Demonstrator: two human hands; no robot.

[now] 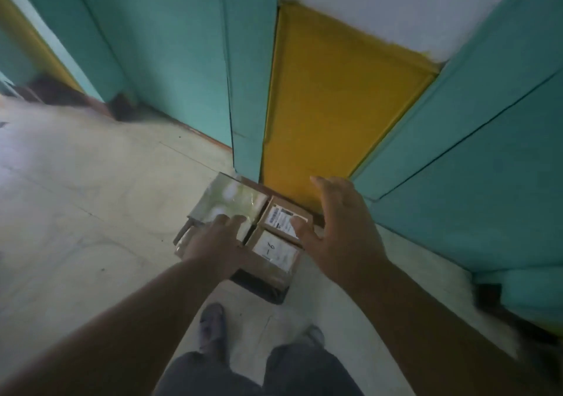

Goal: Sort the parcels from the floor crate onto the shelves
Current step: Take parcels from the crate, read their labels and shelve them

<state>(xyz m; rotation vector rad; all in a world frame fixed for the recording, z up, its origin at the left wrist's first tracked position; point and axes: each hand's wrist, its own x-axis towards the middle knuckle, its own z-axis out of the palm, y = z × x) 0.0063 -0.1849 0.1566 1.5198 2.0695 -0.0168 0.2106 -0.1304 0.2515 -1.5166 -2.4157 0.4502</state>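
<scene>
A dark floor crate [268,289] stands on the floor in front of my feet, packed with parcels. A shiny plastic-wrapped parcel [231,200] lies at its far left. Two brown cardboard parcels with white labels lie on the right, one farther [281,213] and one nearer [274,251]. My left hand [213,240] reaches down over the crate, fingers straight, tips over the plastic-wrapped parcel. My right hand [338,231] hovers above the crate's right side with fingers spread and holds nothing. Whether either hand touches a parcel is unclear.
Teal panels [170,60] and a yellow panel [332,100] rise straight behind the crate. More teal surfaces [475,167] run along the right. Pale floor [91,197] spreads out to the left. My two feet [213,325] stand just short of the crate.
</scene>
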